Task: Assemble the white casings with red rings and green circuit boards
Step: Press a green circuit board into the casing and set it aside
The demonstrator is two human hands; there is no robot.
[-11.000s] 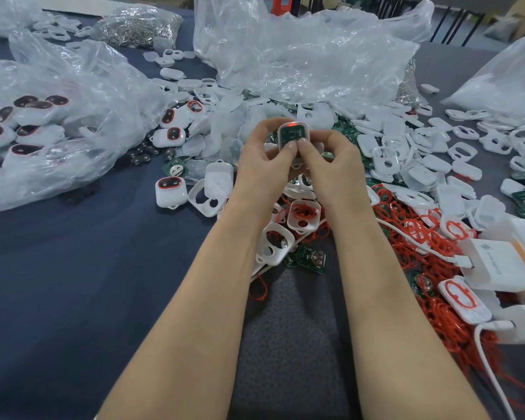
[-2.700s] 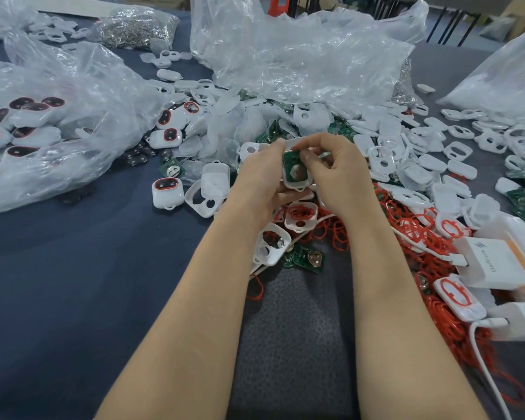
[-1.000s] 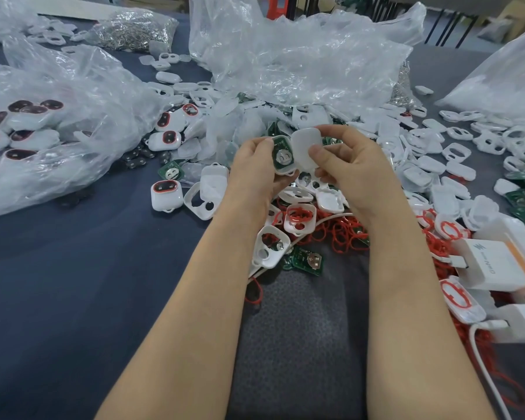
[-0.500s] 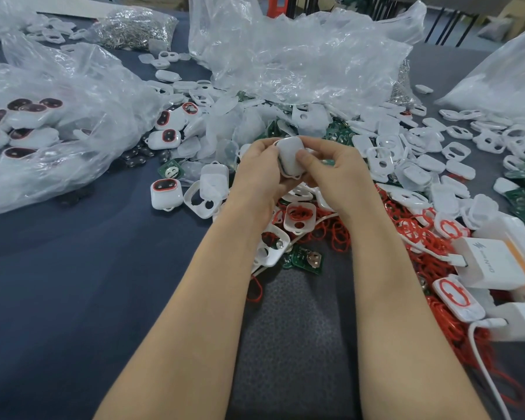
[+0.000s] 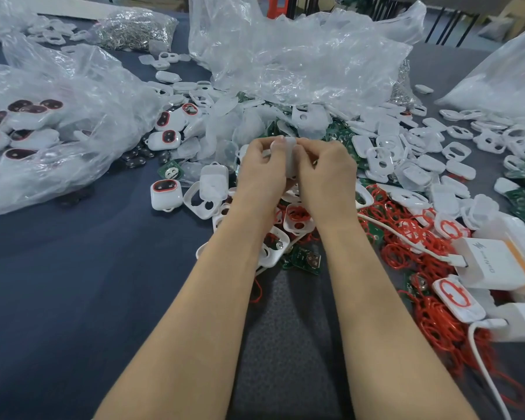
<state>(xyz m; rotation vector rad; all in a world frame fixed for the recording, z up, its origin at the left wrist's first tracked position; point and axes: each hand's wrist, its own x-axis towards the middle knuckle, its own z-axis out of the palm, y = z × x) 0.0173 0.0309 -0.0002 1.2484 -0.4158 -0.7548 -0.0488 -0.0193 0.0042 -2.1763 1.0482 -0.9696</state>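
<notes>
Hands meet at the centre of the frame: a person's left hand (image 5: 259,169) and right hand (image 5: 326,174) press together, fingers curled and clamped from both sides on a single white casing (image 5: 290,157), held edge-on above the heap of parts on the dark blue worktop (image 5: 58,283).

Below and to the right of the hands, loose red rings (image 5: 430,316) spread in a tangle toward the lower right of the frame. A green circuit board (image 5: 307,261) lies between the two forearms, just beside an open casing half (image 5: 273,247). A finished casing (image 5: 166,194) with a red-rimmed dark window sits left of centre. Empty white shells (image 5: 406,153) lie scattered across the right centre.

A crumpled clear plastic bag (image 5: 300,56) fills the upper centre. A second clear bag (image 5: 43,131) at the left edge holds more finished units with dark windows. A bag of small metal parts (image 5: 137,28) rests at the upper left.

At the right edge stands a white charger box (image 5: 497,263) with an orange stripe, and a white cable (image 5: 406,239) runs from it over the red rings. A casing half fitted with a red ring (image 5: 456,297) lies at the lower right, just beside the box.
</notes>
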